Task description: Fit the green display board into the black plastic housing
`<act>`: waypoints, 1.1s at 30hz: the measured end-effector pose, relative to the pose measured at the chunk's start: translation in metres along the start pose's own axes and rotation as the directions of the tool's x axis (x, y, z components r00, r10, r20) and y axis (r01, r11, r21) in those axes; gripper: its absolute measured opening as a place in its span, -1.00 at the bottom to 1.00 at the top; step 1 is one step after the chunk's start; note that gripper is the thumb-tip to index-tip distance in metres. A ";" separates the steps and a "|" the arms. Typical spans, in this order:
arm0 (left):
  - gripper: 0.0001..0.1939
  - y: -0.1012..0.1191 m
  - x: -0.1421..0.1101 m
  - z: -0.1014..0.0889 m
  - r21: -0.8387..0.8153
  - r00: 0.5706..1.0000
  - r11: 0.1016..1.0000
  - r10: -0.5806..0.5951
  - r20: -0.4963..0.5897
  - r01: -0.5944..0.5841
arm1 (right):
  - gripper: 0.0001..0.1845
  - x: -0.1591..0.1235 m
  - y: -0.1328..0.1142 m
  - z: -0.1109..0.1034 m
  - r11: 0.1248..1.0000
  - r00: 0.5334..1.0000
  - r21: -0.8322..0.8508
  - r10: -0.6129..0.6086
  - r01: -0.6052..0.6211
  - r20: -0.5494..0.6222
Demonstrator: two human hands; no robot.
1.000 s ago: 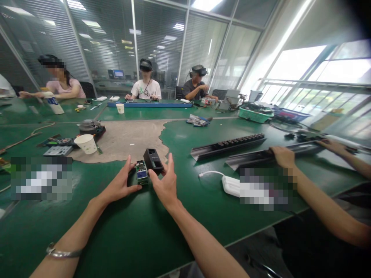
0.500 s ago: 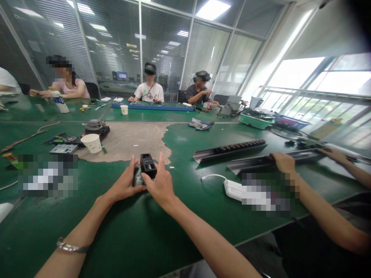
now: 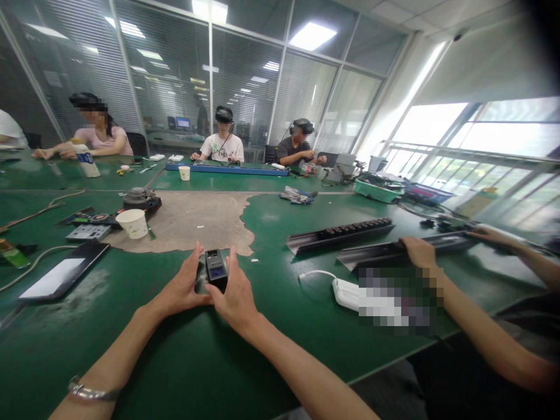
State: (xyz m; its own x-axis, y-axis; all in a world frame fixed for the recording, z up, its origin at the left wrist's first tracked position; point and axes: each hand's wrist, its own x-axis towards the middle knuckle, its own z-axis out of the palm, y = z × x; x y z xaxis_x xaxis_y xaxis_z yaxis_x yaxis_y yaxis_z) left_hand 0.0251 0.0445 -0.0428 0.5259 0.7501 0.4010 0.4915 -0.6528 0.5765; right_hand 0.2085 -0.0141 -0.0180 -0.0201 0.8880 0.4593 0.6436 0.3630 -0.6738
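Observation:
Between my two hands is a small black box-shaped device (image 3: 216, 268), with slots on top and a little bluish panel on its face. My right hand (image 3: 236, 294) lies along its right side, fingers stretched forward and the thumb across its near end. On the other side, my left hand (image 3: 184, 287) has its fingers extended, with a gap between them and the device. The left thumb points toward the device's near end; whether it touches is hidden. Below both is the green tabletop (image 3: 175, 361).
Left lie a phone (image 3: 65, 274), a paper cup (image 3: 132, 224) and a circuit board (image 3: 90, 217). A white power bank (image 3: 347, 294) lies right. Beside me, another person's hand (image 3: 417, 251) rests on a dark metal channel (image 3: 371, 252); a second channel (image 3: 341, 233) holds black pieces.
The black device has turned between my hands, so its bluish panel now shows. My view has shifted slightly, and the phone on the left now shows clearly.

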 end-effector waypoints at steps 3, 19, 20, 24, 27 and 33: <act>0.32 -0.002 0.000 0.001 0.017 1.000 1.000 0.016 0.009 -0.016 | 0.17 -0.003 0.009 0.008 0.999 0.999 0.047 0.021 -0.019 -0.038; 0.26 -0.003 0.001 0.003 0.032 1.000 0.999 -0.017 0.009 0.017 | 0.03 0.004 -0.005 0.006 0.965 0.994 0.255 0.081 -0.061 -0.069; 0.26 -0.002 0.001 0.003 0.028 1.000 0.999 -0.016 0.007 0.015 | 0.03 0.006 -0.008 0.002 0.956 0.994 0.292 0.068 -0.040 -0.088; 0.31 0.001 0.002 0.002 0.037 0.999 0.999 -0.022 0.028 0.021 | -0.03 0.015 -0.009 -0.016 0.917 0.977 0.400 0.099 -0.017 -0.187; 0.32 0.003 0.002 0.001 0.051 0.998 0.998 -0.044 0.038 0.042 | -0.03 0.021 0.003 -0.027 0.932 0.951 0.342 0.207 -0.120 -0.229; 0.27 0.001 0.003 0.004 0.090 0.997 0.994 -0.071 0.028 0.068 | -0.01 0.021 0.028 -0.026 0.946 0.938 0.227 0.278 -0.230 -0.209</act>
State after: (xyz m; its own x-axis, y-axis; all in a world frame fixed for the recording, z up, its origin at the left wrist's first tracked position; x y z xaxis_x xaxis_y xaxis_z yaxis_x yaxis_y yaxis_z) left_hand 0.0299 0.0458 -0.0437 0.5088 0.7911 0.3395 0.5863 -0.6072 0.5361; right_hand 0.2457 0.0078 -0.0124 0.3198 0.8746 0.3646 0.4397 0.2039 -0.8747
